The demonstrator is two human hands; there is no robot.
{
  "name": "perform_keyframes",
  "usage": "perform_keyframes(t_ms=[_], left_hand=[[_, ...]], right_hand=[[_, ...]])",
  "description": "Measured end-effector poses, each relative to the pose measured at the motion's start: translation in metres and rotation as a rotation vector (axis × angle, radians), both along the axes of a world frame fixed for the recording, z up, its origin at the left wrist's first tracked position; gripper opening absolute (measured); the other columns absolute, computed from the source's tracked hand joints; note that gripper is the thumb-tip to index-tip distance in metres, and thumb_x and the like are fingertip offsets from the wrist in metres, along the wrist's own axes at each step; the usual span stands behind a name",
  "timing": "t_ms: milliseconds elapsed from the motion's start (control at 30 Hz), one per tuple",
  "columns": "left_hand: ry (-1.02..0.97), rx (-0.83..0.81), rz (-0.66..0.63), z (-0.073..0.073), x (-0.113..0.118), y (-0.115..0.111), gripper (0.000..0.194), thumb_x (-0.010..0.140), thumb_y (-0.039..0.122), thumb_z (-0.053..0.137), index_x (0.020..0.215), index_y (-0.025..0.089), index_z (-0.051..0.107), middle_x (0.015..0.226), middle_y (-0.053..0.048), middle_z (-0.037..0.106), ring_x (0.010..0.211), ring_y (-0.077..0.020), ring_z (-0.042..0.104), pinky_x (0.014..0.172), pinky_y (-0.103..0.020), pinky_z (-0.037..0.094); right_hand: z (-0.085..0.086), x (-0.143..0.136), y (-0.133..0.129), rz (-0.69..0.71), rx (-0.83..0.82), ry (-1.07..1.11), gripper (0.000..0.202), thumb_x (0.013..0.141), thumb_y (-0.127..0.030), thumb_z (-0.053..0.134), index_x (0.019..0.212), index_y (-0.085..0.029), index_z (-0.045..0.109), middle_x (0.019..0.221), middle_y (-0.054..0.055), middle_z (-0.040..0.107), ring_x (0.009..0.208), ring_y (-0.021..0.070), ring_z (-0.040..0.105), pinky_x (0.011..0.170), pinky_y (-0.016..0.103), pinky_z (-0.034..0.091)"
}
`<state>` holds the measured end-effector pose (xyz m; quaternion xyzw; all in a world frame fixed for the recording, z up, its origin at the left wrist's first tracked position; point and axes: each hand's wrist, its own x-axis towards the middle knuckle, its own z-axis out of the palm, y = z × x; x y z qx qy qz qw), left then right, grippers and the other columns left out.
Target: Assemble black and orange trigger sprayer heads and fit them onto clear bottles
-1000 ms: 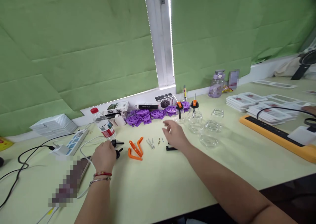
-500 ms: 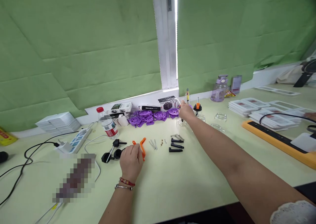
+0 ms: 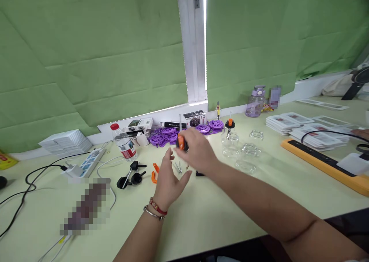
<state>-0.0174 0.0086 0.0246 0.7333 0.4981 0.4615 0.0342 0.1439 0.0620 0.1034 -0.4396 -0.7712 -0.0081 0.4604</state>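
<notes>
My right hand point(image 3: 200, 150) is closed around an orange-and-black part with a metal shaft point(image 3: 181, 141), the shaft pointing up. Just left of it, my left hand point(image 3: 170, 179) is open, palm turned inward, thumb and fingers apart, holding nothing. Orange plastic pieces point(image 3: 155, 174) lie beside my left wrist, and thin metal rods point(image 3: 178, 167) show past its fingers. A black stick-like piece point(image 3: 199, 173) is mostly hidden under my right hand. Farther left are black knobs with a metal shaft point(image 3: 133, 175). A similar orange-and-black part point(image 3: 230, 122) stands upright on a glass jar point(image 3: 230, 148).
More glass jars point(image 3: 249, 150) stand right of my forearm. Purple plastic wheels point(image 3: 168, 133), small boxes point(image 3: 141, 124) and a water bottle point(image 3: 124, 142) line the back. A power strip point(image 3: 93, 160) is left; an orange-yellow bar point(image 3: 323, 167) and white card stacks point(image 3: 288, 123) are right.
My right hand has come back from the jars at the rear, bringing the orange-and-black part with it. My left hand has moved right, off the orange pieces, and opened.
</notes>
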Motion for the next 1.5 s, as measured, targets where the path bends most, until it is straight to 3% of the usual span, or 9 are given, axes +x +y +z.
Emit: perform_keyframes(t_ms=[67,167,300,400,667,933,1033,1167,1500], left_hand=[[-0.122,-0.097,-0.119,0.008,0.013,-0.001,0.069,0.072,0.026,0.065,0.133,0.019,0.033,0.122,-0.015,0.049,0.106,-0.0262,0.052,0.084,-0.039,0.045],[-0.342,-0.174,-0.088,0.012,0.010,-0.001,0.053,0.073,0.021,0.062,0.123,0.020,0.042,0.105,-0.009,0.056,0.089,-0.0203,0.057,0.077,-0.035,0.047],[-0.574,-0.382,-0.290,0.010,-0.019,-0.002,0.048,0.069,0.022,0.068,0.112,0.019,0.048,0.091,-0.005,0.060,0.084,-0.0208,0.059,0.071,-0.033,0.048],[-0.701,-0.539,-0.497,0.007,-0.039,-0.003,0.049,0.065,0.022,0.070,0.110,0.018,0.049,0.089,-0.008,0.062,0.085,-0.0242,0.060,0.069,-0.034,0.047],[-0.769,-0.700,-0.676,-0.006,-0.046,0.000,0.047,0.056,0.018,0.073,0.099,0.015,0.054,0.086,-0.008,0.064,0.084,-0.0257,0.061,0.074,-0.036,0.045],[-1.015,-0.748,-0.781,-0.005,-0.043,0.000,0.042,0.060,0.020,0.065,0.101,0.014,0.056,0.083,-0.009,0.065,0.079,-0.0268,0.063,0.076,-0.042,0.046],[-1.045,-0.760,-0.781,-0.006,-0.045,0.001,0.042,0.060,0.019,0.064,0.101,0.013,0.056,0.083,-0.009,0.065,0.079,-0.0267,0.063,0.076,-0.043,0.046],[-1.047,-0.774,-0.768,-0.006,-0.046,0.002,0.041,0.059,0.018,0.063,0.100,0.012,0.056,0.083,-0.010,0.066,0.079,-0.0269,0.063,0.076,-0.042,0.046],[-1.069,-0.809,-0.755,-0.008,-0.048,0.004,0.041,0.057,0.017,0.061,0.098,0.010,0.056,0.082,-0.012,0.066,0.076,-0.0274,0.064,0.071,-0.041,0.047]], right_hand=[[-0.007,-0.018,-0.031,0.148,-0.002,0.015,0.027,0.076,-0.025,0.061,0.101,-0.017,0.056,0.096,0.010,0.057,0.093,0.0239,0.053,0.080,0.037,0.047],[-0.021,-0.029,-0.051,0.334,-0.104,0.082,0.039,0.073,-0.029,0.065,0.109,-0.018,0.055,0.105,0.010,0.057,0.096,0.0229,0.053,0.082,0.036,0.047],[-0.033,-0.016,-0.027,0.389,-0.519,0.443,0.046,0.076,-0.052,0.059,0.110,-0.020,0.055,0.093,0.006,0.061,0.066,0.0137,0.055,0.056,0.027,0.047],[-0.038,-0.007,0.004,0.354,-0.786,0.667,0.045,0.078,-0.060,0.051,0.074,-0.015,0.058,0.062,0.002,0.055,0.047,0.0084,0.043,0.043,0.022,0.036],[-0.060,-0.012,0.025,0.543,-1.148,0.891,0.042,0.074,-0.051,0.062,0.054,-0.018,0.044,0.039,-0.008,0.034,0.036,0.0039,0.022,0.037,0.020,0.020],[-0.064,0.005,0.038,0.688,-0.904,0.692,0.025,0.071,-0.039,0.068,0.075,-0.015,0.062,0.061,-0.002,0.056,0.052,0.0070,0.043,0.052,0.022,0.037],[-0.065,0.009,0.040,0.740,-0.945,0.688,0.030,0.072,-0.041,0.068,0.086,-0.015,0.064,0.070,0.001,0.061,0.052,0.0072,0.047,0.052,0.023,0.040],[-0.070,0.005,0.038,0.644,-1.021,0.721,0.035,0.074,-0.048,0.064,0.068,-0.014,0.060,0.053,-0.003,0.053,0.040,0.0042,0.038,0.040,0.020,0.031],[-0.073,0.000,0.035,0.553,-1.084,0.814,0.037,0.070,-0.049,0.068,0.063,-0.014,0.059,0.048,-0.003,0.053,0.038,0.0045,0.039,0.036,0.019,0.029]])
